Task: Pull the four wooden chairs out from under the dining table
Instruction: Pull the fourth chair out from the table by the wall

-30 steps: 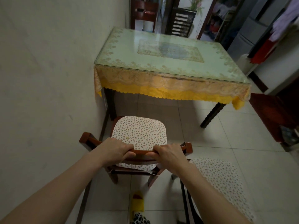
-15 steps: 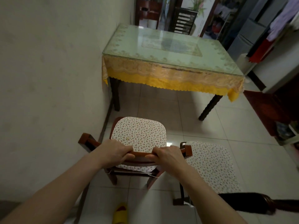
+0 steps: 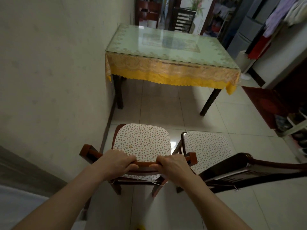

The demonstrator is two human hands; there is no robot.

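A reddish wooden chair point(image 3: 142, 143) with a flowered seat cushion stands on the tiles close to the left wall, well clear of the dining table point(image 3: 169, 47). My left hand point(image 3: 118, 164) and my right hand point(image 3: 172, 165) both grip its top rail. Beside it on the right stands a second, darker wooden chair point(image 3: 207, 148) with the same cushion, its back toward me. Two more dark chairs, one point(image 3: 183, 19) and another point(image 3: 147, 14), show beyond the table's far side.
The wall runs along the left, touching the table's long edge. A red mat point(image 3: 265, 103) and a shoe rack point(image 3: 297, 123) lie at the right. Hanging clothes point(image 3: 282, 12) and a grey cabinet fill the back right. Open tiles separate the chairs from the table.
The chair in my hands has come further back from the table, and I have stepped back with it. The darker chair on the right now shows its backrest.
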